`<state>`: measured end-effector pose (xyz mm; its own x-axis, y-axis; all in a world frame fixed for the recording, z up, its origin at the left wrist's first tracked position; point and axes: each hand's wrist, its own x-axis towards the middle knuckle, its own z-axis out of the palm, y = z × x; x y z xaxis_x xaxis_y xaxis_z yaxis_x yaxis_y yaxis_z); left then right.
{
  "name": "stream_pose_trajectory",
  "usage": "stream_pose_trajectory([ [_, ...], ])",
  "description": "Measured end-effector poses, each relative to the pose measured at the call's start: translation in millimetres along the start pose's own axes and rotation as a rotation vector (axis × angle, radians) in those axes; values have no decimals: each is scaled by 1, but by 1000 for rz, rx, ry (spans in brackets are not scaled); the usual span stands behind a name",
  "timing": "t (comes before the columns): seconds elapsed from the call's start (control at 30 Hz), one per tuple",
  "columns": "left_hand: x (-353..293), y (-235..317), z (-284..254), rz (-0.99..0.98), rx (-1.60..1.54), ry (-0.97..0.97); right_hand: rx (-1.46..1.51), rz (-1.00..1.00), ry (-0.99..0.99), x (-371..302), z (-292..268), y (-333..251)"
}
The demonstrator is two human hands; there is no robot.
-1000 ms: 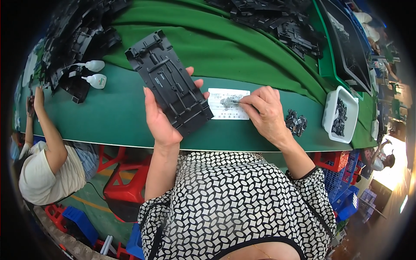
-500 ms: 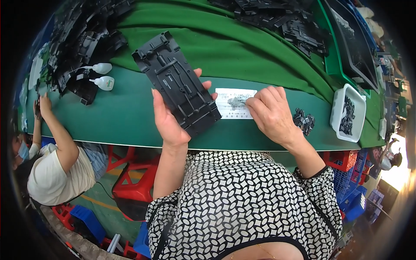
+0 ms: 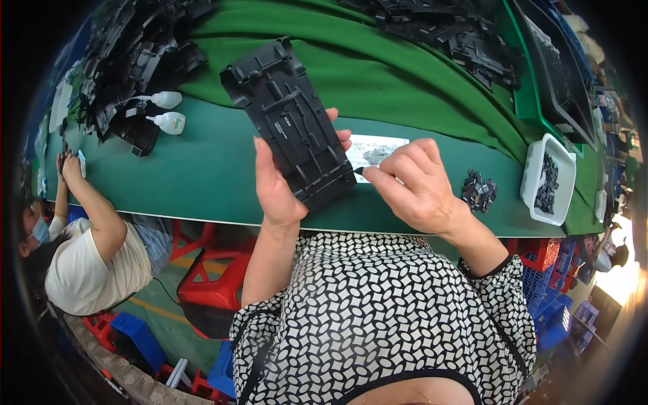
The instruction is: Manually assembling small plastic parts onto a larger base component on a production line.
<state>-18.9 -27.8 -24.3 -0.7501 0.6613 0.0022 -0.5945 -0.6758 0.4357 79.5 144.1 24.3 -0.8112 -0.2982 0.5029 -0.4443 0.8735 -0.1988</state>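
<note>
My left hand (image 3: 278, 192) holds a long black moulded plastic panel (image 3: 290, 125) tilted above the table, thumb on its left side and fingertips showing past its right edge. Ribs and raised channels cover the panel's upward face. My right hand (image 3: 415, 189) is closed in a pinch at the panel's lower right corner. From its fingertips a small dark pointed piece (image 3: 358, 171) sticks out toward that corner; its kind is too small to make out. Behind the hands lies a white printed paper (image 3: 395, 142) bearing a heap of tiny greyish bits (image 3: 375, 156), partly hidden by my right hand.
Small black parts (image 3: 478, 192) lie right of my hand, beside a white tray (image 3: 528, 192) of similar parts. Two white squeeze bottles (image 3: 169, 123) stand left. Black mouldings (image 3: 145, 57) are piled on green cloth (image 3: 324, 74). A person (image 3: 98, 260) works at far left.
My right hand has moved from the bits on the paper left and slightly down to the panel's corner, with the dark piece now showing. The panel has shifted slightly right and up.
</note>
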Motion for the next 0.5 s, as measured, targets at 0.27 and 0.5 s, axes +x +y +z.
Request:
stream_pose_trajectory([
  [0.27, -2, 0, -2, -22, 30, -24, -22, -53, -18, 4, 8, -2],
  [0.5, -2, 0, -2, -10, 52, -49, -57, -78, -48, 6, 7, -4],
])
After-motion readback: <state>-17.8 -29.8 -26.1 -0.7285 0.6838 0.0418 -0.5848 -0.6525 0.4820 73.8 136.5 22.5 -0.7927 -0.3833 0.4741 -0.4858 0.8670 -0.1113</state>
